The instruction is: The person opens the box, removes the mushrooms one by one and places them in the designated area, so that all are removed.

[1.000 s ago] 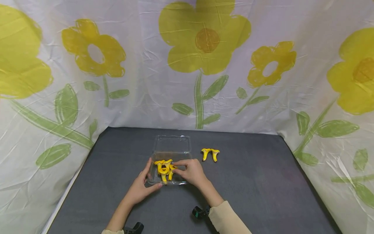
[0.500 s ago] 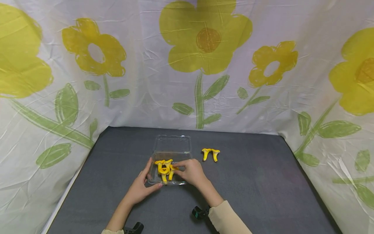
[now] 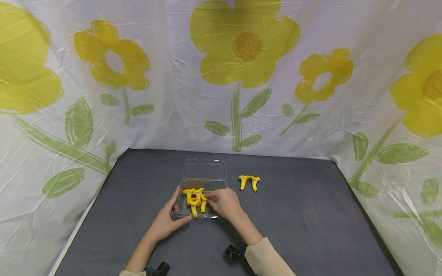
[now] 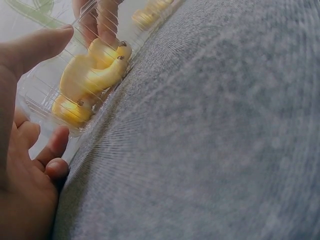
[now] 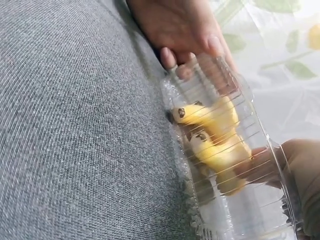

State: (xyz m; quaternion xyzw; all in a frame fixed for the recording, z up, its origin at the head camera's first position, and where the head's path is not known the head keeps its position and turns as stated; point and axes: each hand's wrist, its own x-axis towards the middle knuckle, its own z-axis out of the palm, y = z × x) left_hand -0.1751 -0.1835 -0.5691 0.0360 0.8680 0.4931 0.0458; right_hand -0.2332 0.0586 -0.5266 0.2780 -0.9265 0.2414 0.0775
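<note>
A clear plastic clamshell box [image 3: 179, 210] stands on the dark cloth, its lid [image 3: 204, 170] laid back on the far side. Several yellow trumpet-shaped mushrooms, chanterelle-like [image 3: 194, 206], lie clustered in its left half. My left hand [image 3: 163, 225] holds the box at the near left corner, thumb along the front wall and fingers at the left side. Inside the box, my right hand [image 3: 226, 204] pinches the cap of the rightmost mushroom [image 3: 203, 206]. Through the ribbed wall in the right wrist view, fingertips [image 5: 255, 165] touch that mushroom [image 5: 217, 155].
Two more yellow mushrooms [image 3: 249, 183] lie side by side on the cloth, right of the lid. A dark grey cloth [image 3: 304, 214] covers the table. Behind and at both sides hangs a white curtain [image 3: 172, 126] printed with yellow flowers.
The rightmost mushroom in the box has shifted slightly right and stands straighter, with my right fingers still at its cap. My left hand stays in place on the box.
</note>
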